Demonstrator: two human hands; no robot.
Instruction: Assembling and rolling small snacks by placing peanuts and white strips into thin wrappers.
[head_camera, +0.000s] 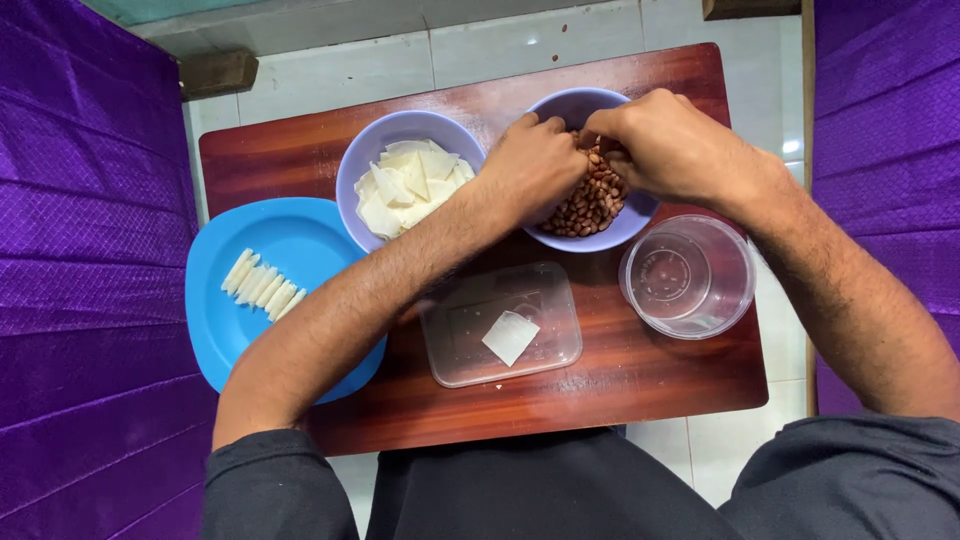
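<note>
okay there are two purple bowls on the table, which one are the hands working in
The right-hand purple bowl, holding brown peanuts. Both the left hand and right hand meet over it. The other purple bowl holds pale flat wrappers and goes untouched.

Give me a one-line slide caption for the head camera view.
Both hands, left hand and right hand, meet over a bowl of peanuts on a small wooden table.

Bright, even, soft light from above. Faint shadows only, just under the forearms on the red-brown desk (620, 380). Small white glare on the floor tile (792, 146) beyond the desk's right edge; dull sheen on the clear round tub (688, 278) and clear rectangular lid (460, 345). Sharp focus throughout, no motion blur. Slight wide-angle bending toward the purple curtains (80, 250) at both sides.
</note>
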